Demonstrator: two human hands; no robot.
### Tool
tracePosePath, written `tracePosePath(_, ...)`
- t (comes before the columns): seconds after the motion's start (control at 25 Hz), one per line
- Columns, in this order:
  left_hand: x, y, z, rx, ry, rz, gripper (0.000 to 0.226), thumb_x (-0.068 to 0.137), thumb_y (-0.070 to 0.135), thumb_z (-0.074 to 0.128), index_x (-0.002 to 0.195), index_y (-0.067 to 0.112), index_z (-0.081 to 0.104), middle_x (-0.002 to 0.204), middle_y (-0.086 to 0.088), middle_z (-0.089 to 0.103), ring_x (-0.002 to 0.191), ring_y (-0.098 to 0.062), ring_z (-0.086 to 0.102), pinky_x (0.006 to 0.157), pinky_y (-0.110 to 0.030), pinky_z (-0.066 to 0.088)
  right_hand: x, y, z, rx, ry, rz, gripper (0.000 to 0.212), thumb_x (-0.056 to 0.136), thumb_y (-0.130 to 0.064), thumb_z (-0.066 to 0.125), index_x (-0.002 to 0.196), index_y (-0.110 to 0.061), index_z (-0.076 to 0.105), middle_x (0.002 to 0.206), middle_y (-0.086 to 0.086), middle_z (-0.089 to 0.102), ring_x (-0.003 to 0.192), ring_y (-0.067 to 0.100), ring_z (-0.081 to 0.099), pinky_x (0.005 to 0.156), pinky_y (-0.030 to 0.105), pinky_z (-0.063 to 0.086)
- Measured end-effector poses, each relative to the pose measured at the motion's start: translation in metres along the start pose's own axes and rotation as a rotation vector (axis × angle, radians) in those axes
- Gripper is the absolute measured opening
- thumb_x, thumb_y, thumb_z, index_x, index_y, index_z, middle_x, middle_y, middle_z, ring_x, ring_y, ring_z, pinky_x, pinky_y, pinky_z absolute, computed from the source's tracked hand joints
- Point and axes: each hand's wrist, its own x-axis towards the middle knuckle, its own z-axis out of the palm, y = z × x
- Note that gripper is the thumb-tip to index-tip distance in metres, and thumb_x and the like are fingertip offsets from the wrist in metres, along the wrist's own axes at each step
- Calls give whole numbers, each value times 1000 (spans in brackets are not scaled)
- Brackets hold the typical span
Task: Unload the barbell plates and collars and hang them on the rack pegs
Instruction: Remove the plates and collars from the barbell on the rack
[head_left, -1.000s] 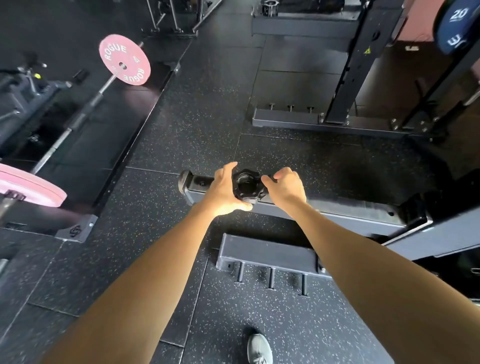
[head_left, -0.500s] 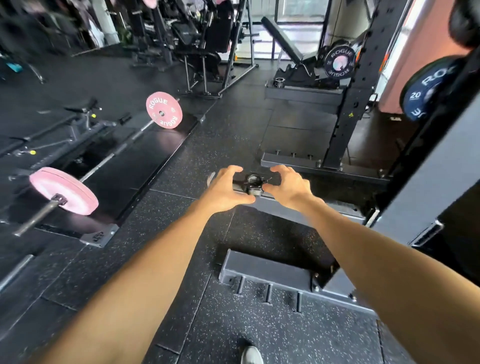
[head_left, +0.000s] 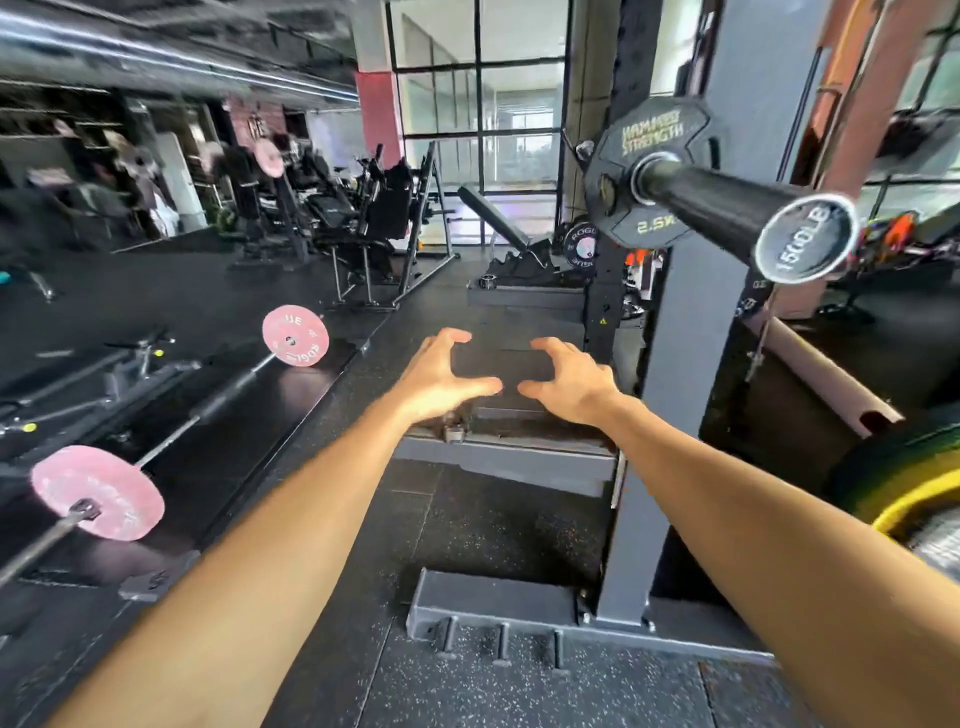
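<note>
Both hands empty, left hand (head_left: 441, 382) and right hand (head_left: 569, 384) with fingers spread and curled; barbell (head_left: 156, 447) on floor at left with pink plates (head_left: 97, 492) loaded: approach sleeve end, release collar (head_left: 83, 509) first, then slide plate off squarely.

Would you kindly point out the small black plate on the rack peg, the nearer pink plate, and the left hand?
small black plate (head_left: 623, 208), head view, lower face left of the peg.
nearer pink plate (head_left: 98, 491), head view, middle of its face.
left hand (head_left: 441, 376), head view, back of hand.
</note>
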Motion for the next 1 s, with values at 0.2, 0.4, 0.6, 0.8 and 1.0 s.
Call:
tracePosePath(0.2, -3, 80, 30, 18, -64, 109, 80, 74, 47, 78, 141, 29, 38, 150, 0, 33, 129, -18, 44, 95, -29, 37, -40, 46, -73, 0, 78, 76, 69, 85, -45, 61, 145, -30, 31, 147, 2, 42, 133, 26, 42, 108, 49, 27)
tracePosePath(0.4, 7, 144, 53, -7, -89, 153, 81, 75, 49, 77, 143, 31, 36, 153, 5, 33, 125, -11, 42, 91, -28, 38, -62, 92, -138, -10, 148, 122, 69, 84, -44, 60, 145, -29, 32, 146, 2, 43, 133, 28, 41, 107, 50, 27)
tracePosePath(0.6, 27, 187, 46, 38, 23, 205, 75, 66, 57, 77, 130, 32, 47, 133, 10, 51, 123, -13, 50, 104, -39, 42, -49, 117, -196, -41, 222, 77, 65, 87, -43, 58, 144, -27, 33, 145, 4, 42, 133, 29, 40, 108, 52, 25)
tracePosePath(0.8, 70, 218, 31, -89, 117, 165, 75, 71, 45, 79, 133, 17, 48, 137, -7, 52, 129, -25, 48, 102, -32, 39, -8, 121, -228, -64, 274, 46, 61, 89, -46, 55, 143, -25, 34, 142, 5, 44, 130, 30, 43, 106, 49, 29)
tracePosePath(1.0, 130, 216, 35, -7, 260, 107, 52, 89, 23, 63, 135, 13, 42, 133, -10, 54, 120, -27, 52, 86, -30, 38, 58, 122, -245, -39, 318, 48, 59, 90, -42, 55, 139, -16, 36, 137, 12, 48, 123, 33, 50, 104, 48, 40)
